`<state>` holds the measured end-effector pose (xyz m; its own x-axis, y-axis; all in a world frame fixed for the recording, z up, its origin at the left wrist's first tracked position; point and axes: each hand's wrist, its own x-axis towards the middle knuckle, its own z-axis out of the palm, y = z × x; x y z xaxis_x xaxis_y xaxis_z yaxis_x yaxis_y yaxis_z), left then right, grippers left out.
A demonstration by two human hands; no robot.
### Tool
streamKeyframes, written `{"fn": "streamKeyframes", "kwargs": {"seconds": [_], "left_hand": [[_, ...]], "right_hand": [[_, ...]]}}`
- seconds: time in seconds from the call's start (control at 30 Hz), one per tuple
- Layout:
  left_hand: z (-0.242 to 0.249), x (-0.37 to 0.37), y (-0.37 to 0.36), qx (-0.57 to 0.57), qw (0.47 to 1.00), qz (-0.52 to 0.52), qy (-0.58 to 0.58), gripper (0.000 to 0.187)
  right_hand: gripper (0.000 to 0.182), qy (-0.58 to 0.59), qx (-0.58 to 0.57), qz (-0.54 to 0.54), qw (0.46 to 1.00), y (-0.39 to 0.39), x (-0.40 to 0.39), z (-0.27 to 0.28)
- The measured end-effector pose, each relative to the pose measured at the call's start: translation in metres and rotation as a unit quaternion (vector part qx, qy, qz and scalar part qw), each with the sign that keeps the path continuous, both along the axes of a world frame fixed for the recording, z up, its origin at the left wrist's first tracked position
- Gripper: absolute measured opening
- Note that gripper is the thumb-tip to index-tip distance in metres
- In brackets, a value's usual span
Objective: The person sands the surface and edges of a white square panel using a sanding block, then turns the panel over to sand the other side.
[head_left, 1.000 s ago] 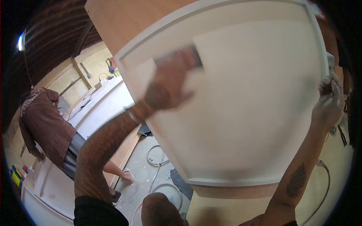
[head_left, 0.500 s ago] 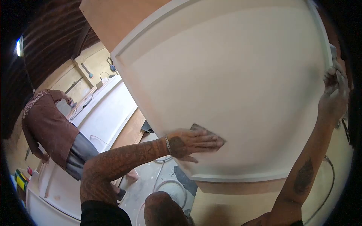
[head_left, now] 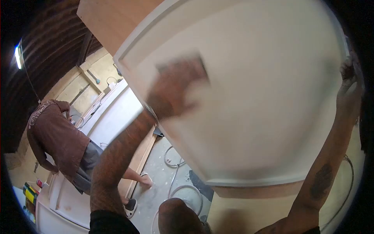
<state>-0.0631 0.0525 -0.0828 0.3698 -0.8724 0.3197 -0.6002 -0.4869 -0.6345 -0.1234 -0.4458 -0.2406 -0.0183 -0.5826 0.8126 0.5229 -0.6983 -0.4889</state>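
Observation:
A large pale panel (head_left: 249, 101) with a raised rim stands tilted in front of me. My left hand (head_left: 173, 85), blurred by motion, presses a dark sheet of sandpaper (head_left: 204, 67) against the panel's upper left part. Sandpaper edges stick out beyond the fingers, and the rest is hidden under them. At the far right, my right hand (head_left: 348, 78) grips the panel's rim with bent fingers; part of this grip lies in shadow.
A co-worker (head_left: 58, 134) in a brown shirt bends over a long white piece (head_left: 113, 111) on the left. A hose (head_left: 171, 183) loops over the spotted floor (head_left: 157, 163). Plywood (head_left: 117, 23) stands behind the panel's upper left, and my knee (head_left: 179, 216) is below.
My left hand has swept up and to the left across the panel with the sandpaper. My right hand stays at the right rim. The co-worker has bent lower.

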Motion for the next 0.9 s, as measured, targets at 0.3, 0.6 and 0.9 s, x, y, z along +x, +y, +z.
{"fn": "streamKeyframes", "kwargs": {"seconds": [0.3, 0.6, 0.9], "left_hand": [[0.004, 0.001, -0.029, 0.143, 0.989, -0.010, 0.049, 0.072], [-0.149, -0.021, -0.051, 0.091, 0.978, 0.085, 0.170, 0.067], [0.038, 0.042, -0.073, -0.143, 0.941, -0.109, -0.285, 0.074]], "right_hand": [[0.031, 0.148, -0.133, -0.435, 0.878, 0.003, 0.004, 0.004], [0.029, -0.040, -0.039, 0.005, 0.998, 0.022, -0.003, 0.034], [0.025, 0.229, -0.048, -0.476, 0.848, 0.011, -0.009, 0.023]]}}
